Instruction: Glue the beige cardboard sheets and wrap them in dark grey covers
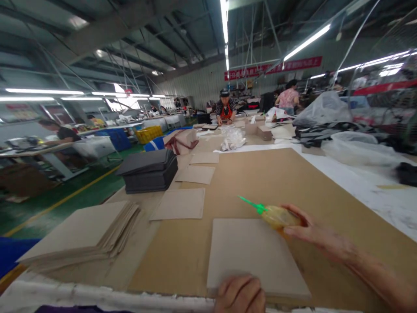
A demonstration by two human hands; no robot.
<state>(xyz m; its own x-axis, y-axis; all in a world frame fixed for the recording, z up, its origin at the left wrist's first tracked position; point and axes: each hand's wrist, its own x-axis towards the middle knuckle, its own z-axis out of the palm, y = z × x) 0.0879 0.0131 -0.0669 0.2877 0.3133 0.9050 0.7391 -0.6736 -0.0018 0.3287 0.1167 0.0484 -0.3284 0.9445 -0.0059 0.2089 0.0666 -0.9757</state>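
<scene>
My right hand (301,224) is wrapped round a soft glue bottle (276,216) with yellowish contents. Its long green nozzle (249,202) points to the upper left, above the far right corner of a grey-beige board (250,252). At that board's near edge rests my left hand (241,295), its fingers curled; whatever they hold, if anything, is hidden. Beyond the board, single grey-beige sheets (179,204) lie in a row leading away. A stack of dark grey sheets (146,171) stands left of this row. Nearer on the left is a pile of beige boards (81,230).
A brown sheet (260,174) covers the tabletop, with white paper (335,187) along its right. Clear plastic bags (361,156) and dark striped material (335,132) lie at the right. A person in a red apron (226,111) is at the far end. Yellow crates (149,134) stand left.
</scene>
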